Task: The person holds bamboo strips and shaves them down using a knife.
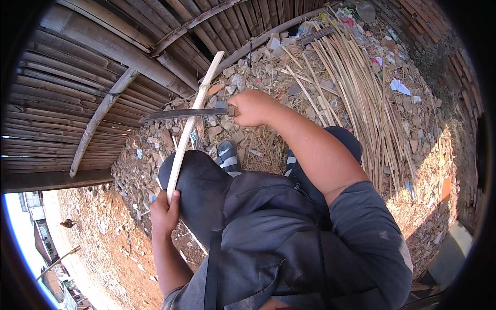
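Observation:
My left hand [165, 211] is closed around the lower end of a long pale bamboo strip [182, 144]. The strip slants up and away past my left knee, its far end near the bamboo wall. My right hand [253, 107] grips the handle of a machete [181, 113], out in front of my knees. Its long dark blade points left and crosses the strip about midway along. Whether the edge bites into the strip or only rests against it, I cannot tell.
A large bundle of split bamboo strips [361, 98] lies on the rubble to the right. A bamboo slat wall [77, 93] stands at the left and front, a brick wall [421, 20] at the far right. Stones and litter cover the ground around my shoes [227, 156].

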Demonstrator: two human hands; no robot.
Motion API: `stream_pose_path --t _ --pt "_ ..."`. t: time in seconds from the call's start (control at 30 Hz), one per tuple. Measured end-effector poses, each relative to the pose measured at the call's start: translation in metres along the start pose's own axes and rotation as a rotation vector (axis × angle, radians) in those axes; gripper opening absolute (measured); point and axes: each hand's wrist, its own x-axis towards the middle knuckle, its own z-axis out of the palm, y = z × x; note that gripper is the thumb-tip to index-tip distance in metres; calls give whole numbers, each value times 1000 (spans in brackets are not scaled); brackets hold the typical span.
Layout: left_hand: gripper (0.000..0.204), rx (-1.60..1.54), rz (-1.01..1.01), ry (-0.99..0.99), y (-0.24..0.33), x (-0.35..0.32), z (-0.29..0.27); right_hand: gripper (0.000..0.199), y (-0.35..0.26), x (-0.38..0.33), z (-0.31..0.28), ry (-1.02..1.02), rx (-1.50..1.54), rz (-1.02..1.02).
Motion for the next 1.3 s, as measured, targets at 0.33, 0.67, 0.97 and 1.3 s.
stream_pose_path --t 0.33,0.67,0.97,1.3 --pt "48 -7 -21 -7 -6 0 1 42 4 -4 -2 89 178 95" --pt "48 -37 -25 -8 -2 1 1 39 0 -2 -1 37 -2 30" --pt "48 -28 -46 -17 -3 0 0 39 13 0 1 59 162 88" --pt "47 -75 -31 -7 -7 1 4 40 10 -1 4 103 137 29"
